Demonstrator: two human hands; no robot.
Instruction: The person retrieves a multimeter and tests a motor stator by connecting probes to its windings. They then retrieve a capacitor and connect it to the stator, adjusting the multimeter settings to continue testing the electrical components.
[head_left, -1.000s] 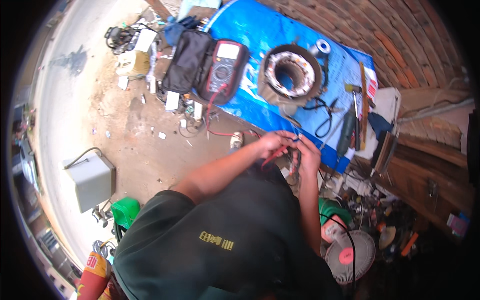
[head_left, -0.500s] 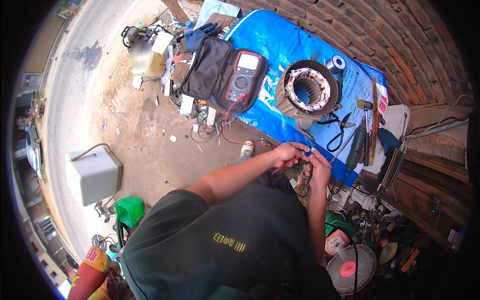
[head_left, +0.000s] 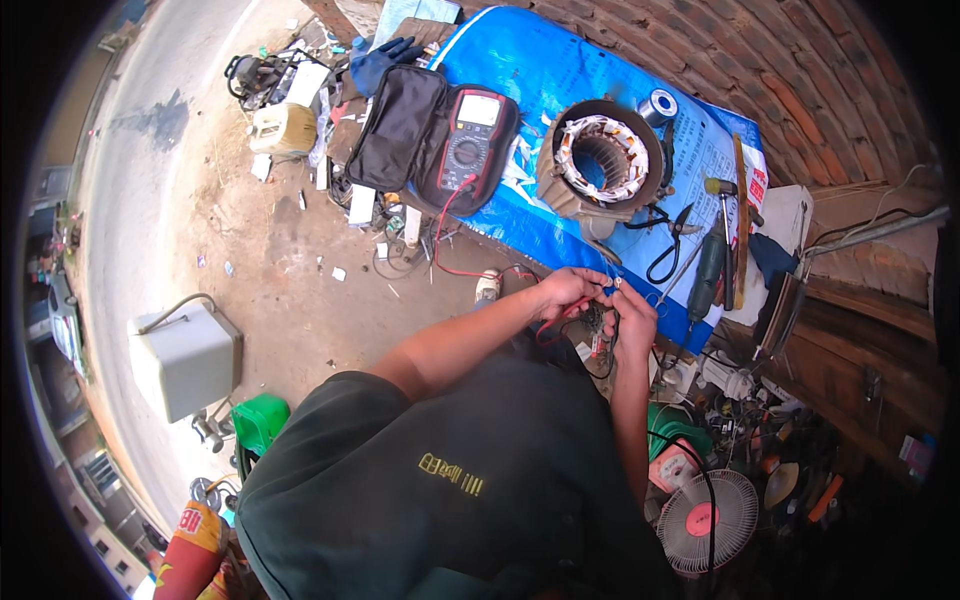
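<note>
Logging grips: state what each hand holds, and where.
Left hand pinches the red test lead near its tip; right hand grips a black lead's end. The exact contact is too small to tell.

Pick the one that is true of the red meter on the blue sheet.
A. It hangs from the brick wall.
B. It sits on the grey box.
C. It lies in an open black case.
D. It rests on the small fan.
C: the red meter lies in the open black case on the blue sheet, with a red lead running toward the hands.
</note>
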